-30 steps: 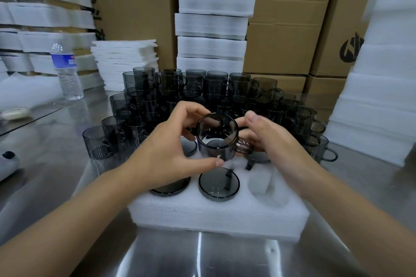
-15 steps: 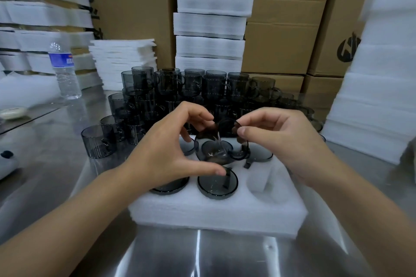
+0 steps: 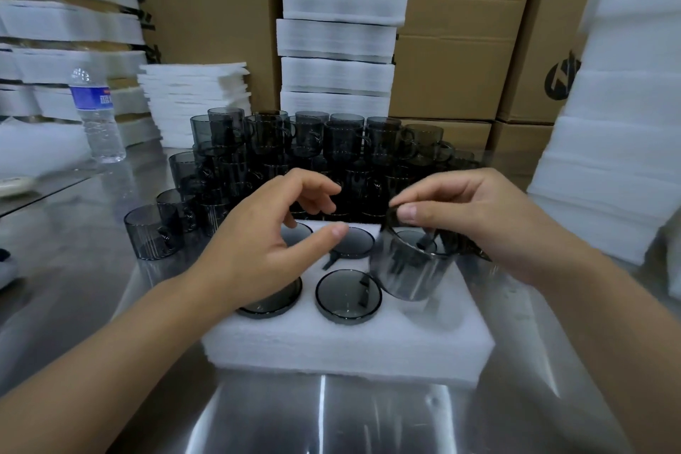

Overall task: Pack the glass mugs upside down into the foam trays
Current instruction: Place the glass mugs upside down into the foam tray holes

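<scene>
Pinching the handle of a smoky glass mug [image 3: 407, 269], the right hand [image 3: 479, 221] is holding it over the front-right pocket of the foam tray [image 3: 350, 346]; the left hand [image 3: 265, 247] is hovering beside it, fingers loosely curved, gripping nothing.

Bench: steel table [image 3: 110, 240], polished, mirror-like; a bright light streak [image 3: 322, 413] reflects along its near edge. Back wall hidden behind brown cardboard boxes [image 3: 453, 66] stacked high; the right-hand box carries a black logo [image 3: 562, 79]. White foam stacks stand at left [image 3: 66, 22], centre [image 3: 339, 37] and right [image 3: 626, 122], with a lower pile of thin sheets [image 3: 191, 96] at left-centre. Water bottle [image 3: 97, 114], blue label, upright on the table at far left. Lighting even, overhead.
</scene>
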Demonstrator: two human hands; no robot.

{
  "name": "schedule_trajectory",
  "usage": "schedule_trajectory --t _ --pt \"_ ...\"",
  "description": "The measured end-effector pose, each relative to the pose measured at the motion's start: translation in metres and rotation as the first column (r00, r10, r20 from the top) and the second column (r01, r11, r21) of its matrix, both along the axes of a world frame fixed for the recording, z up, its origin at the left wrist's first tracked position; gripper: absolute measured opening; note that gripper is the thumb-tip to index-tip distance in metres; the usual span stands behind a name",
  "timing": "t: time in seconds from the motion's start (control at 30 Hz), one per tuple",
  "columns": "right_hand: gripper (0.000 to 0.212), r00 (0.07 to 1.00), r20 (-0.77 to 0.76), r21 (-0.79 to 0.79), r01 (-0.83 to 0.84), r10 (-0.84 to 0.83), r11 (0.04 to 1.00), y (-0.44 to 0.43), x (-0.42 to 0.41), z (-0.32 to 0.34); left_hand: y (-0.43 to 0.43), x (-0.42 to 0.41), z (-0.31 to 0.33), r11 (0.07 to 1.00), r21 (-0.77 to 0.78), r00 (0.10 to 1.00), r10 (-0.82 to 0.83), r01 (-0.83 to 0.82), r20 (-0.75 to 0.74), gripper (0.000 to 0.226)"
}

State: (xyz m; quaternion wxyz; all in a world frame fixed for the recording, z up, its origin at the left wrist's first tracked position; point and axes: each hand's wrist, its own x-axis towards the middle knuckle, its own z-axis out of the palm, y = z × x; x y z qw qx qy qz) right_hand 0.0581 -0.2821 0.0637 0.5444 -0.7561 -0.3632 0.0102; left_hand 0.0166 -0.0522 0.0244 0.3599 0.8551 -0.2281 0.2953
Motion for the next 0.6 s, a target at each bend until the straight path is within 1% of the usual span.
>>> schedule_trajectory --t 0.07,0.13,0.33,0.6 --pt "0.023 0.999 -0.016 -0.105 -0.048 0.046 0.993 -0.009 0.003 0.004 -0.001 0.001 0.000 0.999 -0.007 0.999 0.033 -0.033 -0.008 0.027" --pt "0.024 0.998 -0.020 -0.162 -0.063 0.061 0.985 -0.016 0.006 0.006 -0.001 0.001 0.000 0.998 -0.015 0.998 0.060 -0.060 -0.002 0.027" --pt "0.029 0.998 -0.038 -0.204 -0.047 0.040 0.978 -0.021 0.013 0.005 0.000 0.003 -0.001 0.996 0.015 0.996 0.093 -0.093 -0.008 0.028" --pt "0.019 0.984 -0.114 -0.311 -0.165 0.135 0.936 -0.015 0.011 0.002 0.001 0.003 0.000 0.994 0.044 0.995 0.102 -0.102 0.003 0.024"
